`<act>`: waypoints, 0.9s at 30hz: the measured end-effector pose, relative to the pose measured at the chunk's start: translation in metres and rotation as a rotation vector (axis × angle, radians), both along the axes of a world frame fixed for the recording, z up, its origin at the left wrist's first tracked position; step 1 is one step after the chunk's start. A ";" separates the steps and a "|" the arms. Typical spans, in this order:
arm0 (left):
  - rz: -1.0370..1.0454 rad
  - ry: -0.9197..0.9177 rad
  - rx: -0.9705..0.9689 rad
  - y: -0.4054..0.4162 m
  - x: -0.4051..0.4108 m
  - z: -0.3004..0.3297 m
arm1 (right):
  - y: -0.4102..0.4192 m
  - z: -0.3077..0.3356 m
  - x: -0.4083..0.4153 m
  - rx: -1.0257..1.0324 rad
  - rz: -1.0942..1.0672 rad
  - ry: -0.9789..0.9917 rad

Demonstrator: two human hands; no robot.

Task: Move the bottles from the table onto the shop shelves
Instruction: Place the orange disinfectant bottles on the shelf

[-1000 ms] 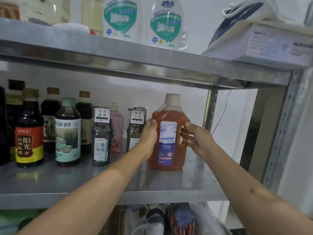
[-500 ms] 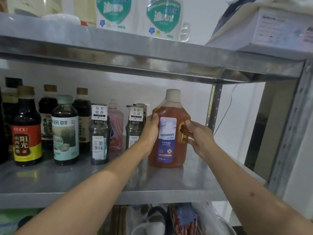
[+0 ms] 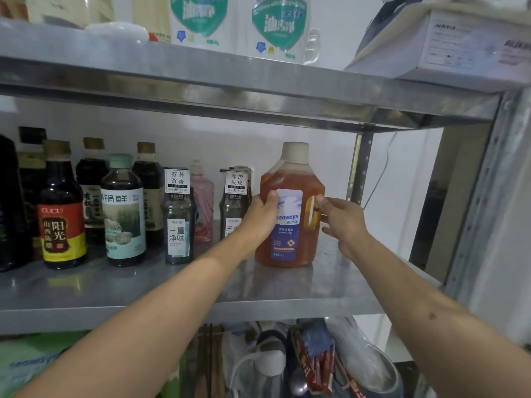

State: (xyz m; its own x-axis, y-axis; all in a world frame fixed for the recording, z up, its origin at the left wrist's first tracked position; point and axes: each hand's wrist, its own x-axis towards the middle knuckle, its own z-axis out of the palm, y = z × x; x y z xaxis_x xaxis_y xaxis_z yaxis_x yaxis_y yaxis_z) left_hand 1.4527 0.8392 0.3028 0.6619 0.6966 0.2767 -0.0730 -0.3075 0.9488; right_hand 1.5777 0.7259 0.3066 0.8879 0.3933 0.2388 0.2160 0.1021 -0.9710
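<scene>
Nearest the camera, two bare forearms reached forward and up from the bottom corners toward the middle shelf (image 3: 287, 285) of a steel rack. Below that shelf's front edge, a lower level held a cluttered mix of packets and a white-capped container, too jumbled to identify further.

On the middle shelf, the orange disinfectant bottle (image 3: 290, 219) stood upright on the metal surface, toward the right end, its blue-and-white label facing outward and its pale cap on. The left hand (image 3: 263, 215) was wrapped against the bottle's left side, thumb across the edge of the label, fingers curled behind and out of sight. The right hand (image 3: 343, 218) was at the bottle's right side, fingertips at the moulded handle; the hand was loosely spread, and whether it actually gripped the handle could not be determined.

Just left of the orange bottle stood two dark pump bottles (image 3: 178, 222) bearing white tags, with a pink bottle (image 3: 202, 208) between and behind them. Further left stood a green-capped bottle (image 3: 123, 214), a red-and-yellow labelled sauce bottle (image 3: 61, 216), and several dark bottles behind.

On the upper shelf (image 3: 230, 81) stood two white detergent bottles (image 3: 278, 27) with green labels and, at right, a cardboard box (image 3: 459, 50).
</scene>
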 end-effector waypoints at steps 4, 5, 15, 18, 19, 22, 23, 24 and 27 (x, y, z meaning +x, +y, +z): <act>-0.063 0.037 -0.010 -0.004 -0.018 -0.003 | -0.011 -0.004 -0.021 -0.039 -0.030 -0.008; -0.072 0.048 -0.001 -0.004 -0.023 -0.004 | -0.013 -0.004 -0.026 -0.051 -0.044 0.000; -0.175 0.025 0.048 0.007 -0.095 -0.011 | -0.040 -0.005 -0.118 -0.148 -0.263 -0.168; -0.212 0.032 0.038 0.007 -0.115 -0.011 | -0.054 -0.004 -0.152 -0.276 -0.309 -0.267; -0.224 0.043 0.038 0.004 -0.122 -0.012 | -0.062 -0.005 -0.163 -0.318 -0.319 -0.294; -0.250 0.062 0.074 -0.005 -0.139 -0.017 | -0.082 -0.007 -0.190 -0.480 -0.355 -0.394; -0.264 0.055 0.092 -0.009 -0.143 -0.019 | -0.087 -0.007 -0.196 -0.548 -0.383 -0.424; -0.292 0.045 0.115 -0.016 -0.150 -0.023 | -0.097 -0.009 -0.206 -0.618 -0.421 -0.452; -0.324 0.037 0.192 -0.036 -0.168 -0.026 | -0.120 -0.008 -0.231 -0.778 -0.496 -0.516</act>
